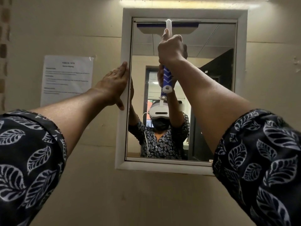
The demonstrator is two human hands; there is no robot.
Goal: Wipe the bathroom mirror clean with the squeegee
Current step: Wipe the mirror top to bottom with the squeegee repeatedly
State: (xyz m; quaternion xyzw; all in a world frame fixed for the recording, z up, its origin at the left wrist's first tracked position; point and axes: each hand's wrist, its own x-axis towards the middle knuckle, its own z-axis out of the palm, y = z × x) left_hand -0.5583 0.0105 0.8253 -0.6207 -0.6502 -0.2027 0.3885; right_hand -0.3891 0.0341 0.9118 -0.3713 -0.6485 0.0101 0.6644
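Note:
A white-framed mirror [241, 62] hangs on the beige wall in front of me. My right hand [171, 48] is raised and closed around the blue-and-white handle of a squeegee [167, 80]. Its dark blue blade lies flat against the glass along the mirror's top edge, spanning the left and middle of the width. My left hand [114, 85] rests flat, fingers together, against the left side of the mirror frame and holds nothing. The glass reflects me with both arms up.
A printed paper sheet [66, 79] in a clear sleeve is taped to the wall left of the mirror. A light strip [187, 1] glows above the frame. Bare beige wall surrounds the mirror below and to the right.

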